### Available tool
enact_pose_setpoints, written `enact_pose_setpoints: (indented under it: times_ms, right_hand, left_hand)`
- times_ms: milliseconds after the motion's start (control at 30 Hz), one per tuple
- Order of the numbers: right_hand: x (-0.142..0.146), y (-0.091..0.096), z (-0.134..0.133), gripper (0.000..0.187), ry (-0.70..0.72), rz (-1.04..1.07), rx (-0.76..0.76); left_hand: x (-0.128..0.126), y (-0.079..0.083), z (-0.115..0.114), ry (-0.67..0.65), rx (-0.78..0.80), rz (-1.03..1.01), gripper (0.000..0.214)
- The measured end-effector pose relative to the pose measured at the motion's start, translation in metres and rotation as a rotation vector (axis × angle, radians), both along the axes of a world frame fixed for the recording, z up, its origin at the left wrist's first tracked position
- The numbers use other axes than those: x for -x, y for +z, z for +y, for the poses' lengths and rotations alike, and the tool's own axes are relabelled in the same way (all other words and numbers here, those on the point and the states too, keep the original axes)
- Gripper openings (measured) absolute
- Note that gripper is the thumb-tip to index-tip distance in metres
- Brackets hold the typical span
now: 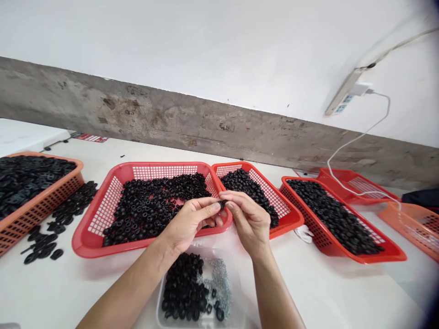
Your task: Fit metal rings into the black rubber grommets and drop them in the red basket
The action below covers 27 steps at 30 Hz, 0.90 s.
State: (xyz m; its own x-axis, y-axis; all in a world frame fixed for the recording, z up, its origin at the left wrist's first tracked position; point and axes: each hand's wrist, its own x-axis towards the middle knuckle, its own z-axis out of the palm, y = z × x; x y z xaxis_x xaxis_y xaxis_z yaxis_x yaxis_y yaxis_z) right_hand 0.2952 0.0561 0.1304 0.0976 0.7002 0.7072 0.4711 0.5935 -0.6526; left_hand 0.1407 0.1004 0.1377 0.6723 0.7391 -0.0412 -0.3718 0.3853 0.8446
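Observation:
A small round black part (222, 204) sits between the fingertips of both hands, at the middle of the view. My left hand (195, 217) pinches it from the left with thumb and forefinger. From the right, the thumb and fingers of my right hand (248, 221) close on it too. Fingers cover most of the part. Below the hands stands a clear plastic box (160, 297) holding black parts (183, 288) and a heap of tiny shiny metal pieces (221, 283). Behind my left hand is a red basket (99, 249) of black rings; a smaller red basket (288, 228) lies behind my right.
An orange basket (65, 194) of flat black parts stands at the left, with loose black parts (44, 242) beside it. Another filled red basket (343, 256) is at the right. A white cable (353, 132) hangs from the power strip (343, 93) over the baskets there.

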Motion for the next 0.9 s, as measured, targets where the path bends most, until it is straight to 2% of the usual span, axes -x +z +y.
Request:
enact_pose_setpoints:
  times_ms: [167, 400, 500, 900]
  right_hand:
    - [0.001, -0.001, 0.0, 0.021, 0.009, 0.016, 0.0]
    - [0.006, -0.004, 0.003, 0.017, 0.026, 0.181, 0.071]
    - [0.007, -0.006, 0.004, 0.016, 0.03, 0.188, 0.084]
    - [-0.004, -0.004, 0.004, 0.024, -0.068, -0.239, -0.081]
  left_hand:
    - [0.0, -0.001, 0.0, 0.016, -0.019, 0.01, 0.028]
    - [0.0, -0.002, 0.001, -0.025, 0.03, -0.026, 0.026]
    - [0.0, -0.003, 0.002, -0.013, 0.03, -0.013, 0.026]
    - [-0.003, -0.007, 0.002, 0.106, -0.029, 0.072, 0.03]
